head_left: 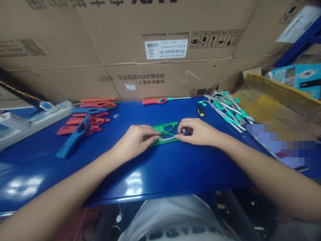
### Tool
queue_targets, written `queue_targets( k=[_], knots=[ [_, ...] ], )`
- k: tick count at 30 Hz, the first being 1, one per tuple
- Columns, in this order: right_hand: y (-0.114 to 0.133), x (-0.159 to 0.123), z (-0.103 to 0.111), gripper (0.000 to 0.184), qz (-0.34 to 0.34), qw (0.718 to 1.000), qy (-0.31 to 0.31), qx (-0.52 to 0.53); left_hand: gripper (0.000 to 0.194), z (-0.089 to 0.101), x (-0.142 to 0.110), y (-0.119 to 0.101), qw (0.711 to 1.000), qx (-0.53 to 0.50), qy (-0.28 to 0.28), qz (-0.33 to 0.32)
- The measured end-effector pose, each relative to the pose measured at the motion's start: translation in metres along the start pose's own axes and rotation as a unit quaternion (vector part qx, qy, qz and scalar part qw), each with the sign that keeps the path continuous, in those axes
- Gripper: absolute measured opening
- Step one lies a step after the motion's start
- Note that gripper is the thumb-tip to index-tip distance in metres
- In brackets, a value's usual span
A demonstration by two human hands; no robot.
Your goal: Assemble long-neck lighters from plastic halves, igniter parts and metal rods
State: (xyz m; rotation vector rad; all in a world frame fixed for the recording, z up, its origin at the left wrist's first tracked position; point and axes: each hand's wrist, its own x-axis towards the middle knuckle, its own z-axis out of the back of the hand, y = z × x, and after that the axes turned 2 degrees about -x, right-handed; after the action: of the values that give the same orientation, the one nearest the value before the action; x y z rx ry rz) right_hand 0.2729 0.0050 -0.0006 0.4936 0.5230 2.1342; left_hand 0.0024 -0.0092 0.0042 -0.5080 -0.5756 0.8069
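Two green plastic lighter handle halves (170,127) lie side by side on the blue table, directly between my hands. A thin white wire (167,138) runs in a loop over the nearer half. At the left end of the halves, my left hand (136,139) is closed in a pinch; what its fingertips hold is hidden. My right hand (199,131) is closed around a small dark object (187,132) at the right end, its fingertips close to the wire. The dark object's kind is not clear.
Red and blue lighter handles (75,137) lie at left, near a white power strip (37,120). A red lighter (152,101) and a yellow-black screwdriver (201,109) lie farther back. Several metal lighter tubes (229,112) are piled at right. A large cardboard box (112,43) stands behind.
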Motion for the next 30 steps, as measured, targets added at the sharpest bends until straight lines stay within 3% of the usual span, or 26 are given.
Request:
queue_targets(
  k=[4,11,16,20,24,30],
  knots=[
    [0.003,0.0,-0.002,0.025,-0.024,0.999,0.006,-0.024,0.02,-0.002,-0.001,0.0,0.996,0.066,0.0,-0.066],
    [0.004,-0.001,-0.001,0.025,-0.045,0.998,0.014,-0.035,0.021,-0.006,-0.002,0.004,0.993,0.087,-0.013,-0.079],
    [0.006,0.0,0.003,0.027,-0.049,0.996,-0.005,0.073,0.02,-0.001,0.0,-0.002,0.997,0.032,-0.051,-0.038],
    [0.007,0.0,0.01,0.029,-0.068,0.988,0.059,0.124,0.019,0.003,0.001,-0.005,1.0,-0.005,-0.018,-0.004],
    [0.007,-0.001,0.008,0.029,-0.073,0.99,0.072,0.095,0.018,0.003,0.001,-0.001,1.0,-0.002,0.0,-0.015],
    [0.01,-0.002,0.001,0.026,-0.091,0.995,0.043,0.012,0.017,-0.001,0.002,0.009,0.99,0.095,-0.016,-0.1]
  ],
)
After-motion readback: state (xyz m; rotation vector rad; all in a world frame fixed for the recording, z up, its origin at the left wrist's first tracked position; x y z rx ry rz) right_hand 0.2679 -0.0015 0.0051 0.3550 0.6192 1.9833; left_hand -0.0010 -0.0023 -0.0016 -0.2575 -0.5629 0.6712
